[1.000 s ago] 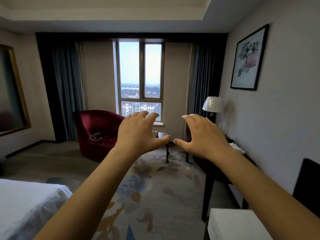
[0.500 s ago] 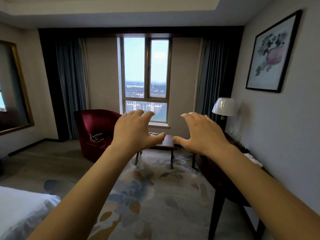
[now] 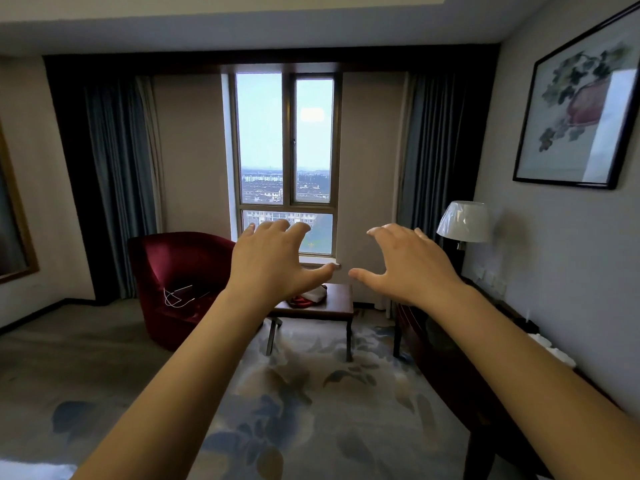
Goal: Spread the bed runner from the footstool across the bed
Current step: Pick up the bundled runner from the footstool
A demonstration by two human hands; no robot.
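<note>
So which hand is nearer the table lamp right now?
Right. The right hand hangs just left of the lamp; the left hand is farther left, in front of the window.

I see a tall window (image 3: pixel 285 161) in the far wall, with dark curtains (image 3: pixel 114 181) on both sides. A red armchair (image 3: pixel 180 268) sits to its left, with a white cable (image 3: pixel 177 297) lying on the seat. A low bench (image 3: pixel 323 308) stands just right of the armchair and carries a red and white bundle (image 3: pixel 311 295). A framed picture (image 3: pixel 581 109) hangs on the right wall, and a white lamp (image 3: pixel 463 221) sits lower, to its left. A flowered carpet (image 3: pixel 311 396) covers the near floor.
</note>
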